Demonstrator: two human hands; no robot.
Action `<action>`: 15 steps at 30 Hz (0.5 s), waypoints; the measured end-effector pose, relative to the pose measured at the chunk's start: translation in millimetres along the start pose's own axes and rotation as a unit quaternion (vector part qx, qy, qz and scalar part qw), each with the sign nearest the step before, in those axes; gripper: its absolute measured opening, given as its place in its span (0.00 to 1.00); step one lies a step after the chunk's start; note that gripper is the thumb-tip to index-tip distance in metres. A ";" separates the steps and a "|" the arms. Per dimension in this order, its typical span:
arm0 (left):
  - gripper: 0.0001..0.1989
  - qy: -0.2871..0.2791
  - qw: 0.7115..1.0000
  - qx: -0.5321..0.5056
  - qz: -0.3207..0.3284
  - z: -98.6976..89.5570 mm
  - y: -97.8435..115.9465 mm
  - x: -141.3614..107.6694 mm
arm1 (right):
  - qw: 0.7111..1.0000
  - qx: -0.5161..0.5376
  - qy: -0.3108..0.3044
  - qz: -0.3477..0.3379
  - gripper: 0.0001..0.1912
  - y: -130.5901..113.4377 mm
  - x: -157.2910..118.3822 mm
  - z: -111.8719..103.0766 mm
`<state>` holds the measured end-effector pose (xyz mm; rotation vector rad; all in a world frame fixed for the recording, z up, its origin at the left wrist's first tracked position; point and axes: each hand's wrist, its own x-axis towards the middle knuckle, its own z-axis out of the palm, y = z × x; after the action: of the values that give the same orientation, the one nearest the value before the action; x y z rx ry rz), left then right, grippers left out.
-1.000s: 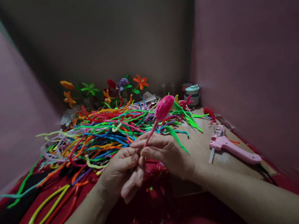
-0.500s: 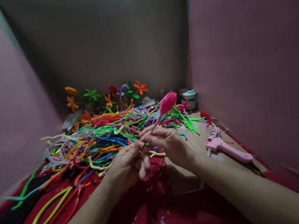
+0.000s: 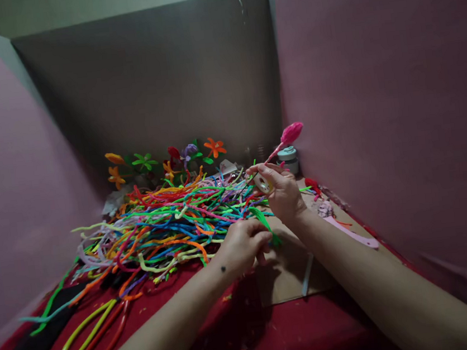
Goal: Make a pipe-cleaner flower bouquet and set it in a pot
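My right hand (image 3: 284, 191) is raised over the right side of the pile, its fingers closed round the thin dark stem of a pink pipe-cleaner flower (image 3: 291, 133). The bud tilts up and to the right. A small white ring-shaped roll (image 3: 263, 184) also sits within that hand. Lower and to the left, my left hand (image 3: 247, 243) pinches a bunch of green pipe-cleaner leaves (image 3: 265, 224) above the cardboard (image 3: 290, 281). Part of the bunch is hidden by the fingers.
Many-coloured pipe cleaners (image 3: 171, 216) lie heaped ahead, with finished flowers (image 3: 213, 147) behind. A pink glue gun (image 3: 352, 233) rests at right, partly behind my forearm. At back right stands a lidded jar (image 3: 287, 160). Yellow and red loop handles (image 3: 83, 338) lie front left.
My hands have separated. The right hand has carried the pink flower up and right; the left hand has moved right and taken hold of the green leaves. The view has shifted.
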<state>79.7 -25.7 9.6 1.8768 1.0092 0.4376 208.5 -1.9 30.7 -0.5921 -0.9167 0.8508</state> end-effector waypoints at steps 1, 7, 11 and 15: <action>0.09 0.020 1.000 0.021 -0.002 1.2 3.0 8.7 | 1.000 0.003 0.008 -0.003 0.11 -0.2 1.4 -0.7; 0.15 0.074 0.993 0.071 -0.053 3.6 -4.4 53.4 | 1.000 0.015 0.023 -0.004 0.11 0.0 5.8 -4.3; 0.14 0.065 0.993 0.025 -0.097 2.5 -11.1 55.7 | 1.000 0.008 0.008 0.023 0.11 4.4 2.4 -3.1; 0.14 0.068 0.991 -0.085 -0.081 -12.2 -6.3 36.8 | 1.000 0.010 -0.006 0.025 0.11 4.1 -0.8 -0.2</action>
<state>90.9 11.9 6.3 1.6168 1.1681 0.5423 206.8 -0.4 27.2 -0.5951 -0.9072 0.9088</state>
